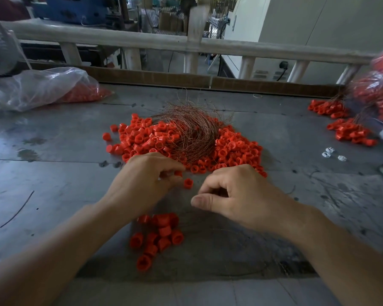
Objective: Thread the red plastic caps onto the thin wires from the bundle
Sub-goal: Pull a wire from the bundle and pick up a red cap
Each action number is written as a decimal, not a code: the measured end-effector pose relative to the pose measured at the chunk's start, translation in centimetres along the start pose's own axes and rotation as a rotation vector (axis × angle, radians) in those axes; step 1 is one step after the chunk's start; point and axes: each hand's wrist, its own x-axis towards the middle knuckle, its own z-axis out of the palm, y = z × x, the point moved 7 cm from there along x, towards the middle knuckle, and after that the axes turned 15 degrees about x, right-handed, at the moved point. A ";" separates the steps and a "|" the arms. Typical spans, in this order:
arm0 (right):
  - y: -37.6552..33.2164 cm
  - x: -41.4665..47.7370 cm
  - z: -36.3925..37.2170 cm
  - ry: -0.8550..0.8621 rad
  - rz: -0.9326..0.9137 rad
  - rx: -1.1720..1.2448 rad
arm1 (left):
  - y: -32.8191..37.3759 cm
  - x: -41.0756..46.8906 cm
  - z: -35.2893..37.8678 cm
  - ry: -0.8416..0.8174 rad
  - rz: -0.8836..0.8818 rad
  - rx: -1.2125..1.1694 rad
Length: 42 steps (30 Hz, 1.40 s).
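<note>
Grips over grey metal table [53, 177], near edge of heap of loose red plastic caps [139, 138].
My left grip [146, 180] pinches one small red plastic cap [178, 173]. My right grip [234, 195] is curled, thumb to forefinger; whether it holds anything, I cannot tell. The bundle of thin coppery wires [192, 133] lies on the heap, just beyond.

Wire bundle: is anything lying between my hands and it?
Nothing visible blocks it. The wire bundle lies on top of the red cap pile, its near end just past the left hand and right hand; only a few loose caps lie between.
</note>
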 end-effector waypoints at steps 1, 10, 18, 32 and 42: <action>0.0 0.0 0.0 0.007 -0.005 0.002 | 0.1 0.0 0.0 0.002 0.002 -0.011; -0.2 0.2 0.0 0.025 -0.001 -0.014 | 0.2 0.3 0.2 0.005 -0.012 -0.027; 0.2 0.2 -0.5 0.074 -0.024 -0.048 | 0.0 -0.4 0.2 -0.069 -0.078 -0.167; -1.7 -0.3 -3.1 0.440 -0.404 -0.036 | 1.7 -1.9 -2.4 -0.111 -0.073 -0.880; -4.4 -2.8 -5.3 0.620 -0.687 0.108 | 0.5 -1.8 -1.7 -0.093 -0.205 -1.066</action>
